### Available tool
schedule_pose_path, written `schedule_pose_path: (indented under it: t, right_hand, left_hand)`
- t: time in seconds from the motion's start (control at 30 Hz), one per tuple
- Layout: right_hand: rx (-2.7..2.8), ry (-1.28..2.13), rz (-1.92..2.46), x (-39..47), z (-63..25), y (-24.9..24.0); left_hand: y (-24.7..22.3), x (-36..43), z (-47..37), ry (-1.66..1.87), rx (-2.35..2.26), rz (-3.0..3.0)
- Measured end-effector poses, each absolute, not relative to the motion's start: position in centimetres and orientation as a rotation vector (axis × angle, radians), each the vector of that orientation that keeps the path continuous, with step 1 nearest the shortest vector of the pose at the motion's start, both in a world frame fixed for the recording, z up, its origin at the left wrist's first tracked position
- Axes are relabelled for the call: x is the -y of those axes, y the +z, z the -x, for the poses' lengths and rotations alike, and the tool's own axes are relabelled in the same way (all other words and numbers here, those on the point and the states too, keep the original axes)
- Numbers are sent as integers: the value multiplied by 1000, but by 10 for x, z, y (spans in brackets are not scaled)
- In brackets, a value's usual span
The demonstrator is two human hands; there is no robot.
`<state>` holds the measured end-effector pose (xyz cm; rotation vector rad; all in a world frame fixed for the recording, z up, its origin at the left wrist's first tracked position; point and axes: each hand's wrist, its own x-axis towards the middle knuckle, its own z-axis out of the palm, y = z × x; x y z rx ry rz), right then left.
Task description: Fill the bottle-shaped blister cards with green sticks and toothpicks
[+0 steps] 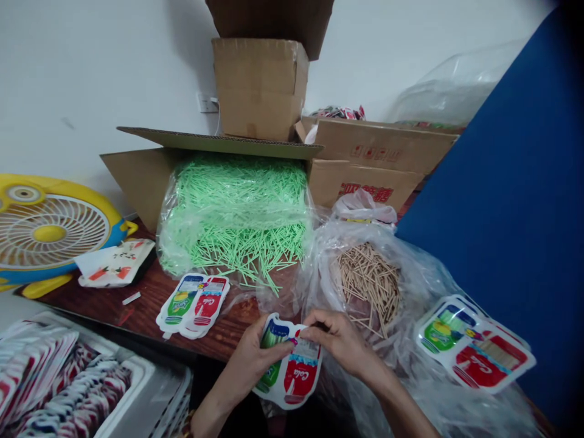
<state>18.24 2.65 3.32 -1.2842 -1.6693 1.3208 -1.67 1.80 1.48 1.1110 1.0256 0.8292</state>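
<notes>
While both forearms are slanting in from the near side, the left hand (258, 353) is angling up and inward, its thumb lying flat across the front of a glossy plastic twin pouch with bottle-shaped outlines in blue, green and red (300, 378). Its grip is narrow, thumb in front and the other fingers mostly hidden behind, and it is holding the pouch by the left half. The right hand (335, 337) is bending at the wrist toward the left, its knuckles raised, and its thumb and forefinger are closing tightly at the pouch's upper edge; whether anything else is sitting between those fingertips, I cannot tell. The pouch is standing tilted at the near middle, by the near edge of a dark brown wooden table (103, 307), with green sticks showing inside its left half.

Just beyond the right hand, a heap of thin tan sticks (370, 283) is lying in a crumpled clear plastic bag (422, 267). On the far side, slender pale green sticks (246, 234) are spilling toward the near side. Similar printed pouches (194, 304) are resting to the left.
</notes>
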Motion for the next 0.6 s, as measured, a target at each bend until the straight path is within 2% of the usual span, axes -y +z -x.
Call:
schedule_pose_path:
  t: [0.33,0.6]
  right_hand:
    - [1700,1322,1254,-24,-182,19]
    - [1836,1144,1317,-20,-201,17]
  left_hand:
    - [8,-16,4,806,-1060,-1201]
    - [-9,-23,-4,675,-1032,-1275]
